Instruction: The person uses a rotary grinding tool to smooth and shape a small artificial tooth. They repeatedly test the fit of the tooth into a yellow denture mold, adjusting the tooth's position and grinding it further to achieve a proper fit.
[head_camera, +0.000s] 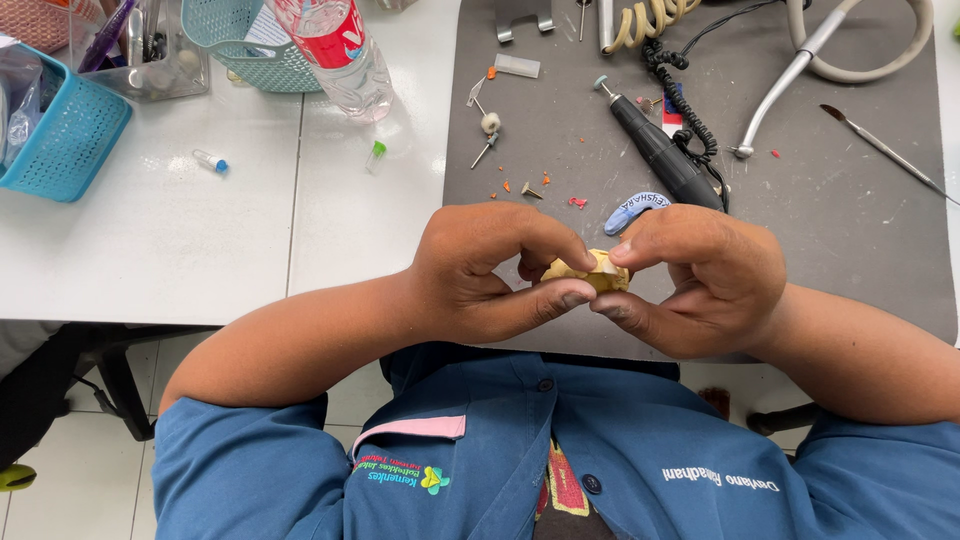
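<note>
A small yellow plaster dental cast (590, 271) is pinched between both hands just above the near edge of a grey work mat (820, 230). My left hand (480, 270) grips it from the left with thumb below and fingers curled over the top. From the right, my right hand (700, 280) holds it with thumb and forefinger. Most of the cast is hidden by the fingers.
A black rotary handpiece (660, 150) with coiled cord lies on the mat behind the hands, beside a blue strip (632, 208), small burs (488, 125) and orange wax bits. A brush (885, 150), plastic bottle (340, 50) and teal baskets (62, 140) stand on the white table.
</note>
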